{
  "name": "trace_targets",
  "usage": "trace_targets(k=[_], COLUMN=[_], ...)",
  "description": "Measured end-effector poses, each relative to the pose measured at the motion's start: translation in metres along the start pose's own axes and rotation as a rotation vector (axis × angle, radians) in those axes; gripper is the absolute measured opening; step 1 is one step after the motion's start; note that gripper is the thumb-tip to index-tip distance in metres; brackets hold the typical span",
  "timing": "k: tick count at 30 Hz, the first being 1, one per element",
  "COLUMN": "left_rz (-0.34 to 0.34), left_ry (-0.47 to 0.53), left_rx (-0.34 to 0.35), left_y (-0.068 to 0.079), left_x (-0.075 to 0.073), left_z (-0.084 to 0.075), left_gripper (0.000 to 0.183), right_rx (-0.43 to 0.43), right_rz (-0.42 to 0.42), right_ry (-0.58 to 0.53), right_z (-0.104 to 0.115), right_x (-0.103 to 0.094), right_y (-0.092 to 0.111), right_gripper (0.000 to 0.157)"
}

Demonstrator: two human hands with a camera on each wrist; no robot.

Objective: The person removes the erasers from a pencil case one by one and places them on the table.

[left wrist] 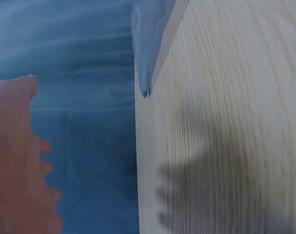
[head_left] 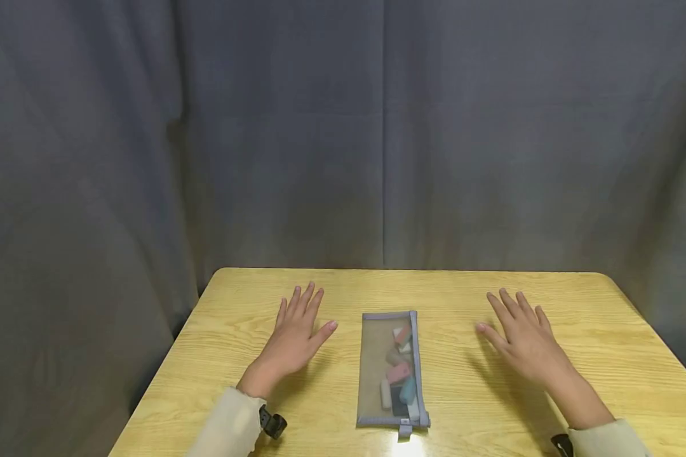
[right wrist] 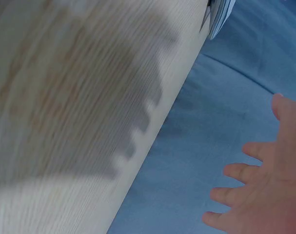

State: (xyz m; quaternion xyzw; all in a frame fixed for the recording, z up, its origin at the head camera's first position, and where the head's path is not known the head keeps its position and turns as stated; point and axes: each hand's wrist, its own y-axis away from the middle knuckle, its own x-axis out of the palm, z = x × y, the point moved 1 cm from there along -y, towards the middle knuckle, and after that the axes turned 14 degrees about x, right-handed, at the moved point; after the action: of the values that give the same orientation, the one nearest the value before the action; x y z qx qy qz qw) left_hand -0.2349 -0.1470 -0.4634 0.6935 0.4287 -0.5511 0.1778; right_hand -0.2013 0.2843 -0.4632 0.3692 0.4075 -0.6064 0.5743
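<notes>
A mesh zip pouch (head_left: pixel 376 365) with grey-blue edging lies flat in the middle of the table, its long side running away from me. Through the mesh show several small blocks that look like erasers, among them a pink one (head_left: pixel 398 372) and a blue one (head_left: pixel 408 390), gathered along the right side. My left hand (head_left: pixel 293 339) hovers over the table left of the pouch, fingers spread and holding nothing. On the other side, my right hand (head_left: pixel 528 346) is held likewise above the wood, fingers spread, apart from the pouch. Both wrist views show the hands' shadows on the tabletop.
The light wooden table (head_left: pixel 446 292) has rounded far corners. Behind it and along the left hangs a grey-blue curtain (head_left: pixel 297 139). Pale sleeves (head_left: pixel 225 425) and a dark wrist strap (head_left: pixel 272 422) show at the forearms.
</notes>
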Motion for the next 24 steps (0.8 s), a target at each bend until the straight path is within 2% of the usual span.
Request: trace_targets(k=[4,16,20,24], left_rz=[-0.015,0.001,0.011,0.05], left_ry=[0.016,0.048,0.054,0.056], left_rx=[0.019,0.086,0.114,0.125], left_y=[0.001,-0.004,-0.005,-0.004], left_x=[0.005,0.019,0.022,0.026], left_z=[-0.008,-0.029,-0.036,-0.043], left_gripper=[0.076,0.074,0.076,0.079], right_rx=[-0.015,-0.03,-0.029,-0.039], right_rz=[-0.006,-0.039,-0.037,-0.018], right_ry=[-0.003,-0.04,-0.056,-0.085], right_z=[0.006,0.015,0.017,0.02], right_x=[0.002,0.006,0.006,0.008], right_y=[0.004,0.017,0.02,0.024], right_gripper=[0.074,0.066,0.064,0.061])
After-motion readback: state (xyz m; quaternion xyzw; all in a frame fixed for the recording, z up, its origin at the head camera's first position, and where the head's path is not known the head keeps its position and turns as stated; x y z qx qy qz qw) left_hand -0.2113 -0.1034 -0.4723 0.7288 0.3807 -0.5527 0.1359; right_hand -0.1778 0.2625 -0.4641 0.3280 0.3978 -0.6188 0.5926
